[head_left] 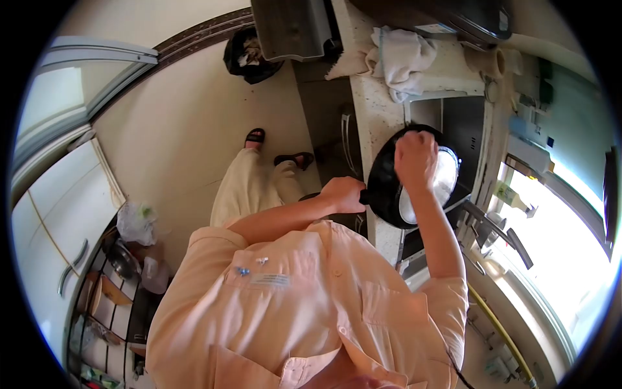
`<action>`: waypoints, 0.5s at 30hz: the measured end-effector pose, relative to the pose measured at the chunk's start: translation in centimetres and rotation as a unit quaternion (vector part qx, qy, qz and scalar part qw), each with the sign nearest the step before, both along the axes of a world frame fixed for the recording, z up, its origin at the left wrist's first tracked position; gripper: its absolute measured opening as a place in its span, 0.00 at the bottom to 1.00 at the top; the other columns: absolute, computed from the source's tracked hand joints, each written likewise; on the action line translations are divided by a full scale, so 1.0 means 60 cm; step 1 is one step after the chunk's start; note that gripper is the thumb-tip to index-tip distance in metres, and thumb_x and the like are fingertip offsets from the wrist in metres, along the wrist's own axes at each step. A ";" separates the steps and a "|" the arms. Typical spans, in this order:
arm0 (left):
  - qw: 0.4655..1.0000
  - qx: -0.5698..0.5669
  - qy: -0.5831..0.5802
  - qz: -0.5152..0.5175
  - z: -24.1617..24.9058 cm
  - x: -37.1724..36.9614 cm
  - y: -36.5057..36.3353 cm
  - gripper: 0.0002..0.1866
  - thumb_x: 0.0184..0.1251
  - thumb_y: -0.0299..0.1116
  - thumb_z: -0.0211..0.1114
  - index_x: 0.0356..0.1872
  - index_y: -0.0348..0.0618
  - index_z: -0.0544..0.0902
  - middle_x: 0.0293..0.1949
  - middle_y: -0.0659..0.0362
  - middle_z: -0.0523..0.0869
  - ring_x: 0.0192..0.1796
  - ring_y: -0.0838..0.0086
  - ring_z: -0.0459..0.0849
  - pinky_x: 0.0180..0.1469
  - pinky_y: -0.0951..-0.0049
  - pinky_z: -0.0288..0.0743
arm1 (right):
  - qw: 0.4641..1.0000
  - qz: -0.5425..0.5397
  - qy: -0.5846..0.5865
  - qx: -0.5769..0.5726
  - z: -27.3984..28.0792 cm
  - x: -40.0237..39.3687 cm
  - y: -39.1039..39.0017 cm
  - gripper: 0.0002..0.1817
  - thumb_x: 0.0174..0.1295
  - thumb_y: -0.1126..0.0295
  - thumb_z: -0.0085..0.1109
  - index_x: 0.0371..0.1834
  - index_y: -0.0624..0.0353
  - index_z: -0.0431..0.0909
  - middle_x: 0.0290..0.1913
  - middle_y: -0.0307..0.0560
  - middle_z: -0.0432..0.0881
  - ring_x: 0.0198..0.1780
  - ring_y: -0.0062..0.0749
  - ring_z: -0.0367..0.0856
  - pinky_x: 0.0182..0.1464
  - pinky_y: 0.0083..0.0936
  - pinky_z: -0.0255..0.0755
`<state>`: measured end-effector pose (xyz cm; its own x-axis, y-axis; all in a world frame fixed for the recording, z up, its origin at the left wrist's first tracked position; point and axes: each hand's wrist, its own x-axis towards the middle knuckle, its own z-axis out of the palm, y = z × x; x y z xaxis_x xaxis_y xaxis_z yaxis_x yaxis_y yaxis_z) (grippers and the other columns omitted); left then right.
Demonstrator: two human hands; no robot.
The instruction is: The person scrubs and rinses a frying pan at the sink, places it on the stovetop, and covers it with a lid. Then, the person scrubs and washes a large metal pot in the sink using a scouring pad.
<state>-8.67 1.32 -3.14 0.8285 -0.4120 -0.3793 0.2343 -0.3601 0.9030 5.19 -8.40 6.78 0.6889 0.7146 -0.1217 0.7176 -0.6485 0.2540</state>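
Observation:
A black frying pan (383, 170) with a pale, shiny inner surface is held at the sink (472, 123), over the counter's edge. My left hand (345, 194) is wrapped round the pan's handle, at the side nearest my body. My right hand (416, 155) is over the inside of the pan, near its far rim, with its fingers curled down and closed. Whatever its fingers hold, if anything, is hidden beneath them. Close beside the pan is the dark faucet (495, 227).
A crumpled pale cloth (405, 58) lies on the counter (374, 120) beyond the sink. A black bag-lined bin (249, 55) stands on the floor. To my left are a white cabinet (61, 227) and a rack (107, 311) with pans and bags. A bright window (551, 240) is at the right.

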 end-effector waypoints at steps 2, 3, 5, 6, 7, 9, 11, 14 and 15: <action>1.000 -0.007 0.010 -0.016 0.001 0.004 0.003 0.18 0.39 0.45 0.63 0.32 0.45 0.83 0.29 0.49 0.84 0.36 0.52 0.82 0.40 0.56 0.76 | 0.995 0.070 0.075 -0.011 0.002 -0.044 0.000 0.04 0.50 0.68 0.56 0.22 0.54 0.77 0.34 0.40 0.75 0.44 0.38 0.71 0.45 0.34 0.67; 1.000 -0.007 0.011 -0.011 0.000 0.010 0.005 0.19 0.39 0.45 0.63 0.32 0.45 0.83 0.29 0.49 0.83 0.36 0.52 0.82 0.40 0.56 0.76 | 0.986 0.089 0.133 0.039 -0.004 -0.052 -0.005 0.04 0.49 0.69 0.56 0.21 0.54 0.77 0.34 0.40 0.76 0.45 0.38 0.72 0.44 0.34 0.67; 1.000 -0.011 0.019 -0.009 0.003 0.005 0.004 0.19 0.39 0.45 0.63 0.32 0.45 0.83 0.28 0.48 0.83 0.36 0.51 0.82 0.40 0.56 0.76 | 0.973 0.035 0.133 0.186 -0.025 0.004 -0.028 0.03 0.47 0.71 0.58 0.19 0.54 0.77 0.31 0.42 0.77 0.41 0.42 0.74 0.43 0.37 0.69; 1.000 -0.002 0.018 -0.008 0.004 0.000 0.003 0.19 0.39 0.45 0.63 0.33 0.45 0.83 0.28 0.48 0.83 0.36 0.52 0.82 0.40 0.56 0.76 | 0.974 -0.009 0.114 0.198 -0.036 0.049 -0.050 0.03 0.46 0.72 0.58 0.18 0.55 0.77 0.27 0.44 0.77 0.37 0.45 0.75 0.42 0.40 0.70; 1.000 0.005 0.013 -0.012 0.007 -0.003 0.003 0.19 0.39 0.45 0.63 0.33 0.44 0.83 0.29 0.48 0.83 0.36 0.52 0.82 0.40 0.56 0.76 | 0.982 -0.080 0.026 0.169 -0.018 0.074 -0.047 0.03 0.48 0.71 0.58 0.19 0.55 0.78 0.25 0.45 0.77 0.35 0.47 0.74 0.41 0.41 0.70; 1.000 0.018 -0.006 -0.017 0.010 0.013 0.005 0.20 0.39 0.45 0.63 0.34 0.44 0.83 0.29 0.47 0.83 0.36 0.52 0.82 0.40 0.56 0.76 | 0.985 -0.123 0.005 0.124 -0.042 0.095 -0.079 0.06 0.49 0.69 0.57 0.17 0.55 0.77 0.27 0.44 0.77 0.37 0.46 0.75 0.40 0.39 0.70; 0.999 0.021 -0.014 -0.024 0.012 0.011 0.008 0.20 0.39 0.46 0.63 0.34 0.44 0.83 0.29 0.47 0.83 0.35 0.52 0.82 0.40 0.57 0.76 | 0.992 -0.102 -0.014 0.075 -0.028 0.040 -0.034 0.06 0.46 0.69 0.59 0.17 0.55 0.75 0.26 0.47 0.76 0.37 0.46 0.74 0.39 0.41 0.69; 0.998 0.045 -0.023 -0.030 0.013 0.012 0.004 0.17 0.40 0.44 0.63 0.30 0.43 0.82 0.29 0.49 0.84 0.36 0.53 0.82 0.40 0.57 0.76 | 0.991 0.009 0.088 0.103 -0.032 -0.019 -0.026 0.05 0.43 0.68 0.59 0.17 0.53 0.74 0.26 0.44 0.76 0.38 0.43 0.75 0.40 0.37 0.70; 0.998 0.043 -0.021 -0.033 0.012 0.011 0.004 0.18 0.39 0.45 0.63 0.32 0.44 0.82 0.29 0.49 0.84 0.35 0.53 0.82 0.40 0.57 0.76 | 0.985 0.016 0.112 0.131 -0.024 -0.009 -0.027 0.04 0.43 0.68 0.59 0.17 0.53 0.74 0.26 0.43 0.76 0.38 0.43 0.75 0.41 0.37 0.71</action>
<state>-7.98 1.55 -2.41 0.8161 -0.4340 -0.3815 0.1705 -0.4500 0.8766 4.66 -10.05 5.32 0.6423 0.7626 -0.0772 0.7577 -0.6469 -0.0860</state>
